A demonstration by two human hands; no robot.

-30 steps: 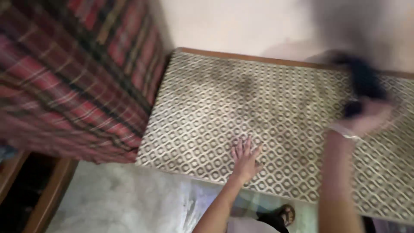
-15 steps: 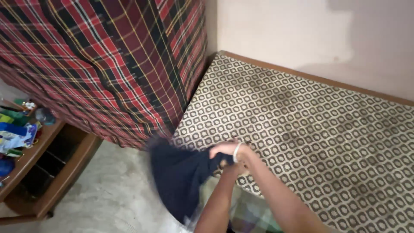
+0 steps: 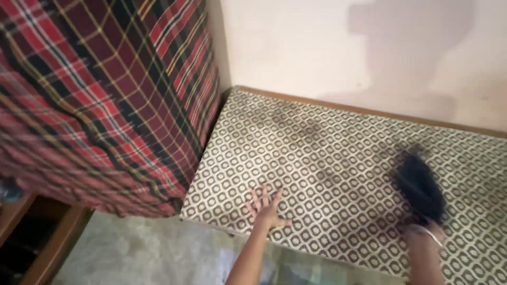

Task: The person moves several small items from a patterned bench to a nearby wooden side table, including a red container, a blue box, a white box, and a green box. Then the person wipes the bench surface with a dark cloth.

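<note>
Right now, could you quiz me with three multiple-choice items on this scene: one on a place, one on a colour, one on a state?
1. Where is the left hand?
A. flat on the patterned mattress
B. on the wall
C. on the plaid cloth

2. What colour is the cloth in the right hand?
A. white
B. dark, near black
C. yellow

3. How are the left hand's fingers?
A. in a fist
B. spread open
C. pinching cloth

Answers: 1 A, the palm lies on the mattress near its front edge. 2 B, the blurred bundle looks near black. 3 B, the fingers fan out, holding nothing.
</note>
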